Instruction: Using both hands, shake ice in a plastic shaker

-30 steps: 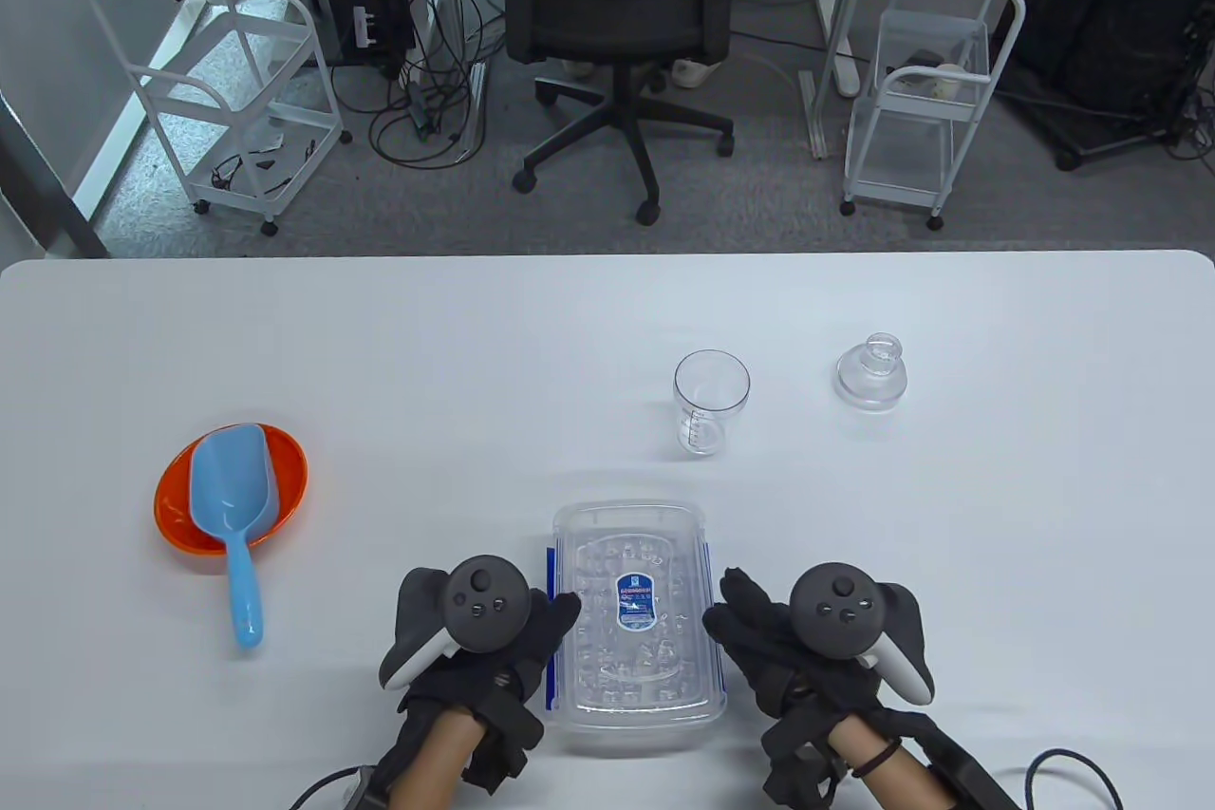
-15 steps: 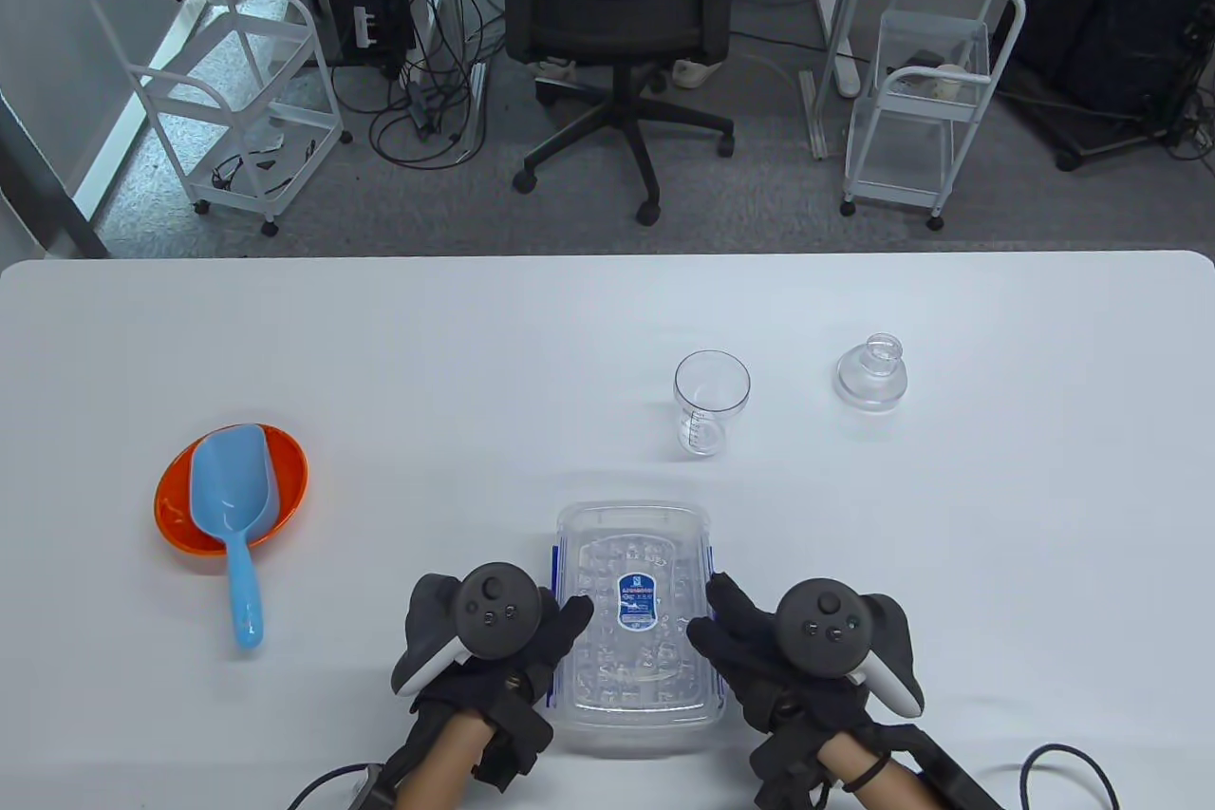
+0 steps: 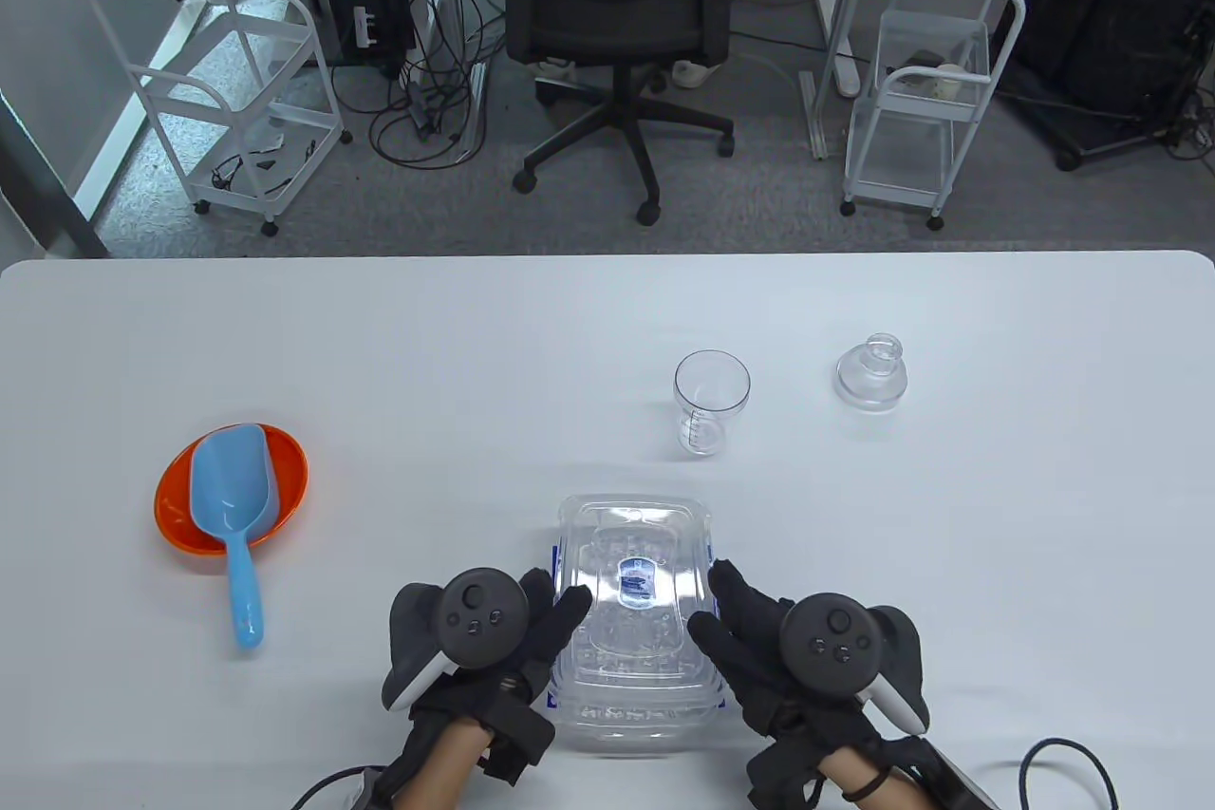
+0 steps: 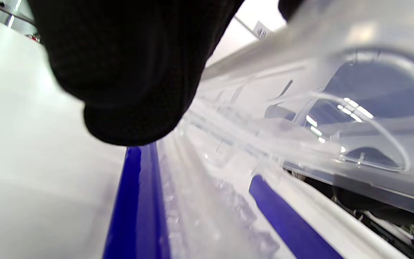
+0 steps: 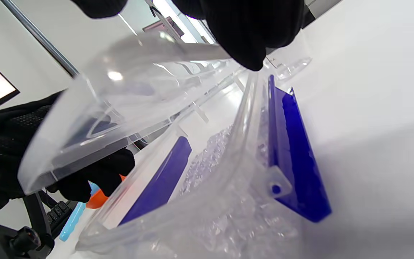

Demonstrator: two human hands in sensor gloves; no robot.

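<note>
Left hand (image 3: pixel 494 634) and right hand (image 3: pixel 759 639) pinch lid (image 3: pixel 634 601) edges, near end raised off ice container (image 5: pixel 228 187) – lift evenly, keep level; shaker cup (image 3: pixel 710 402) stands empty beyond – cap (image 3: pixel 871 373) apart

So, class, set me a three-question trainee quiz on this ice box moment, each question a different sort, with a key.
1. True or false: the lid is lifted clear of the ice box.
2. Which thing lies in the orange bowl? A) shaker cup B) blue scoop C) shaker cap
3. Fill in: the shaker cup stands upright and holds ____ ice.

Key:
1. True: both the left hand and the right hand hold it raised.
2. B, the blue scoop.
3. No.
</note>
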